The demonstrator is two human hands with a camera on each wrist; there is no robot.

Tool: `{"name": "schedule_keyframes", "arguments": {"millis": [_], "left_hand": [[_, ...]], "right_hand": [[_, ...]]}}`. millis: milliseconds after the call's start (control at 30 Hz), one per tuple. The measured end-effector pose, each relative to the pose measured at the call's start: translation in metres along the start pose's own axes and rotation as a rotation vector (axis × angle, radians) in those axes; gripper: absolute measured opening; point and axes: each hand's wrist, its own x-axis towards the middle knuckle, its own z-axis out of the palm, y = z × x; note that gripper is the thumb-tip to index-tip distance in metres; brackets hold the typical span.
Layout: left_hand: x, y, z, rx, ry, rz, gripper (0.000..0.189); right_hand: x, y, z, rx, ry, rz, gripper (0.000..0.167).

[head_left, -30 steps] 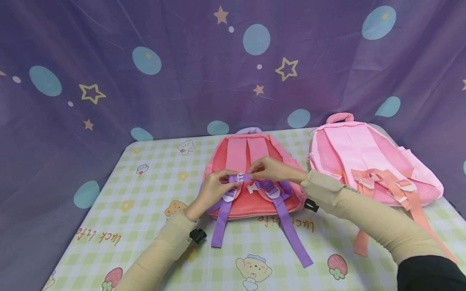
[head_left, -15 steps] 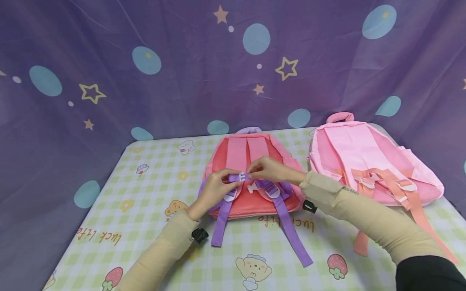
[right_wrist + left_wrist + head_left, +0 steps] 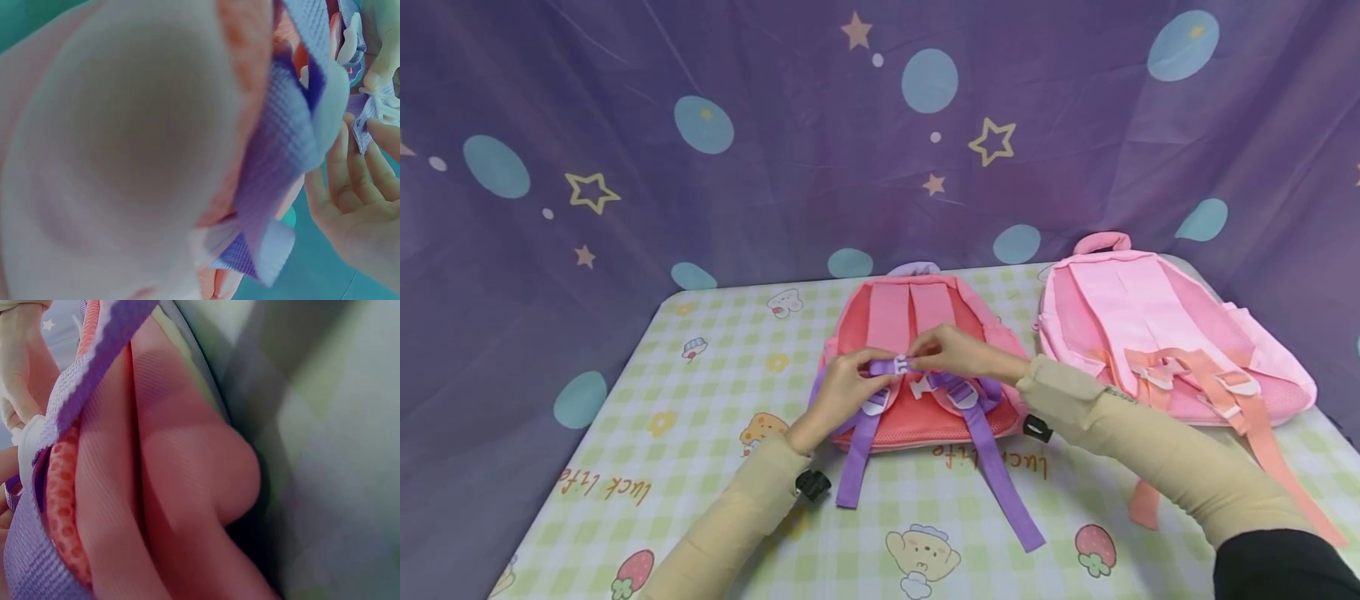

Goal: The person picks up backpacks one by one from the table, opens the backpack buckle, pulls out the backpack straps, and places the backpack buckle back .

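Two hands meet over the back of a coral-pink backpack [image 3: 895, 435] with purple straps. My left hand [image 3: 842, 387] pinches a short purple strap from the left, thumb below and fingers above. At its end sits a white plastic buckle [image 3: 901, 364], in the small space between the two hands. From the right, my right hand [image 3: 951, 350] pinches the purple webbing right beside the buckle. Just below hangs a white pronged clip [image 3: 920, 386]. In the right wrist view the right hand's fingers [image 3: 369, 169] are at the purple webbing, and the white buckle [image 3: 389, 107] shows at the edge.
A light pink backpack [image 3: 1131, 300] with orange straps lies to the right, partly behind the right sleeve. Two loose purple strap ends [image 3: 1003, 483] trail toward the front on the checked tablecloth [image 3: 700, 467]. A purple patterned curtain [image 3: 790, 167] hangs behind the table.
The buckle and the left hand have shifted slightly to the right, and the right hand slightly to the left, so the hands are a little closer. Both backpacks stay in place.
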Motion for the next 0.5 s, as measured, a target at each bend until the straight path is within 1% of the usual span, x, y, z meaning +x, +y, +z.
{"name": "schedule_keyframes", "arguments": {"millis": [267,500], "left_hand": [[-0.0005,0.001,-0.002,-0.028,-0.005,-0.008,0.025],[-0.001,0.0012,-0.002,-0.031,-0.009,-0.027,0.026]], "right_hand": [[-0.0052,0.0048,-0.0046,-0.034,0.038,-0.003,0.014],[-0.0068,0.0037,-0.0047,-0.035,0.056,-0.006,0.013]]}}
